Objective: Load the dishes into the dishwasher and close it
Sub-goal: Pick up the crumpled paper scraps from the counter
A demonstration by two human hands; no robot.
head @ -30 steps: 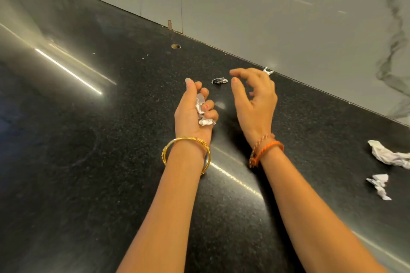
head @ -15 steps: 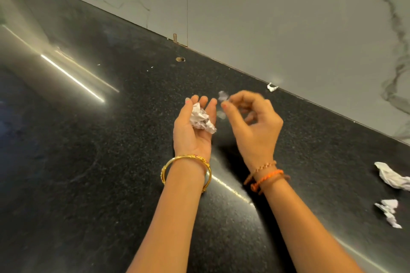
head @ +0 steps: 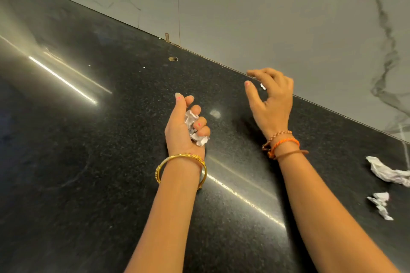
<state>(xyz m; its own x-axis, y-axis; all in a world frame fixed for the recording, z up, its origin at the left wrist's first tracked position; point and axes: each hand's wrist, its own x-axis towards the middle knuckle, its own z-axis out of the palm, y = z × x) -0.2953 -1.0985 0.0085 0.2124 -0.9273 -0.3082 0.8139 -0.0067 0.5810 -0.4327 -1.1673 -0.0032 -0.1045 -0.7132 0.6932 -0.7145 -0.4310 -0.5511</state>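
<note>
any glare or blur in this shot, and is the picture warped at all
Head view: bright streaks of glare cross the glossy black counter, one at the left, one between the forearms; the right hand is slightly motion-blurred, the left hand and its crumpled paper sharper; the wide lens tilts and bends the wall edge.

Wall [head: 266,17] bounds counter [head: 111,162]; paper scraps [head: 386,172] lie right
</note>
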